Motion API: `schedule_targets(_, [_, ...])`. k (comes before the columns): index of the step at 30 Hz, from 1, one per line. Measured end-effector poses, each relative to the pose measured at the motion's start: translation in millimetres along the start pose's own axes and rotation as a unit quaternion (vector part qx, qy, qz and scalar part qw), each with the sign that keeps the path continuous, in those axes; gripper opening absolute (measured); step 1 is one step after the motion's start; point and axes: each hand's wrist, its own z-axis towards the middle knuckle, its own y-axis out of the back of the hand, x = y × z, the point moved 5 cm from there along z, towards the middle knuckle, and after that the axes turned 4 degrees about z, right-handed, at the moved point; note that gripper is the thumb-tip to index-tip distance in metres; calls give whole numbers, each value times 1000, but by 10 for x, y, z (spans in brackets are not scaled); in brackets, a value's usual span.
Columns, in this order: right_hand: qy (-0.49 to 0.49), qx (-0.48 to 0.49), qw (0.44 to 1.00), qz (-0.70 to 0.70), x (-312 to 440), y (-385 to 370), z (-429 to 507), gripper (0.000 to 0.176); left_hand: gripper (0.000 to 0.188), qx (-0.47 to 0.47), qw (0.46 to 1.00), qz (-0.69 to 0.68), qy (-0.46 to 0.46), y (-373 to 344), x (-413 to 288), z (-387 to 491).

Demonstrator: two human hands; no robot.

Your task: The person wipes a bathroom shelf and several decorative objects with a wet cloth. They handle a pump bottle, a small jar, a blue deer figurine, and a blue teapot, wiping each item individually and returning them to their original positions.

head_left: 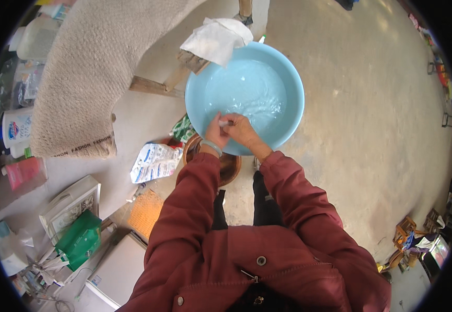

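Note:
A round light-blue plastic basin (294,93) holds clear water, with ripples on its right side. Over its near edge, my left hand (217,132) and my right hand (242,130) meet. Between my fingers is a small whitish object (224,123), too small to identify; the right fingers pinch it, and whether the left ones grip it too is unclear. A pale bangle (212,147) circles my left wrist. A white cloth (220,37) lies over a wooden piece (193,61) at the basin's far left rim.
Left of the basin stand a brown round container (231,171) and a white printed plastic bag (156,162). A beige towel (89,70) hangs at upper left near bottles (19,126). An orange woven mat (146,212) and a white cabinet (118,269) are lower left.

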Motion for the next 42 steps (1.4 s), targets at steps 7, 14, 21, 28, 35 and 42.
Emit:
schedule_targets(7, [108,-124,956,-242,258,613,238,23,22,88,989,49,-110,-285,-63,-170])
schedule_targets(14, [12,-82,911,-405,-419,652,335,33,38,-70,981,174,-55,-8,45,-69])
schedule_targets(21, [-59,65,994,59,320,26,-36,20,33,202,977,47,-54,-186,-45,-105])
schedule_targets(28, [31,-79,967,-239,972,256,-28,45,38,211,974,-51,-60,-747,-160,-550])
schedule_targets(35, [141,-117,954,-238,1155,275,152,47,52,272,946,-12,-176,-1349,-306,-1231])
schedule_targets(42, [284,-75,944,-149,1477,177,-181,37,74,107,984,-28,-142,-1292,-690,-1518])
